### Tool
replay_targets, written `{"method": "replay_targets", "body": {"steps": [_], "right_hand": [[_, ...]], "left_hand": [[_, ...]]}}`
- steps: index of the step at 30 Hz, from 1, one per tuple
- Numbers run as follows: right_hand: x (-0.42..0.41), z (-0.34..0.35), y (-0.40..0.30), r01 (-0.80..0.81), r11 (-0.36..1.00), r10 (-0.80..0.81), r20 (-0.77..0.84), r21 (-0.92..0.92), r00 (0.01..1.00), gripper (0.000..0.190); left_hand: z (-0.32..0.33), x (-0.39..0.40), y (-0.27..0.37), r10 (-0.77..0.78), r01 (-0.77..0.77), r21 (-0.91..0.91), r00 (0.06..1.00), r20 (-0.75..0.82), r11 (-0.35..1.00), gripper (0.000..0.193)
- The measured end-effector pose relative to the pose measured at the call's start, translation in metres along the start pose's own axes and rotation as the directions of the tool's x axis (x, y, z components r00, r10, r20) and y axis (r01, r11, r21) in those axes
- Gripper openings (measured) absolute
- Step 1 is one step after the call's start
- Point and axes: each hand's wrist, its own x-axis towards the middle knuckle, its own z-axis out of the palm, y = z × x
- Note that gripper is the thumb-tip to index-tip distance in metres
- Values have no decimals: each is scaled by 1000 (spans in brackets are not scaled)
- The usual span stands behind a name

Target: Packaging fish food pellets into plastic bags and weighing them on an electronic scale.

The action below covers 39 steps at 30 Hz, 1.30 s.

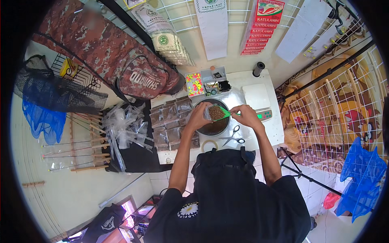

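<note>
My left hand (199, 117) holds the mouth of a clear plastic bag (208, 113) above a round metal bowl (210, 131). In my right hand (245, 116) is the handle of a green scoop (226, 113), its tip at the bag's mouth. Brown pellets (216, 112) lie in the scoop. The bowl holds more brown, grainy material, partly hidden by my hands. Filled clear packets (170, 138) lie in rows left of the bowl. Black-handled scissors (233, 138) rest to its lower right, and a digital scale (258, 100) stands to the right.
A divided tray (203, 83) with colourful small pieces stands behind the bowl. A tape roll (209, 146) lies near the table's front edge. Clear plastic bags (124, 127) are heaped on the left. A dark cylinder (258, 69) stands at the back right; a camouflage bag (139, 71) hangs at the left.
</note>
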Motion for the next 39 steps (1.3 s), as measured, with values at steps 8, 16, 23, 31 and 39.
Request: {"method": "replay_targets", "body": {"steps": [8,16,23,31,39], "right_hand": [[9,-11,-17,3,980,7,48,-197,999,21],[36,-2,-45,58,899,-41,48,-433,998,18],[38,8,-88,172,770,-161,74,-614,984,15],[33,2,-118,220,724,-227,74,-654,971,10],[25,-1,-123,197,726,-209,62,-659,976,8]], "left_hand": [[14,9,-2,56,-56,3,998,-33,998,66],[26,10,-11,55,-53,26,995,-80,998,69],[29,1,-6,-50,41,-69,989,-142,997,75],[26,-3,0,-1,-34,-108,950,-313,994,66],[26,-9,0,-40,-27,-192,941,-337,981,65]]}}
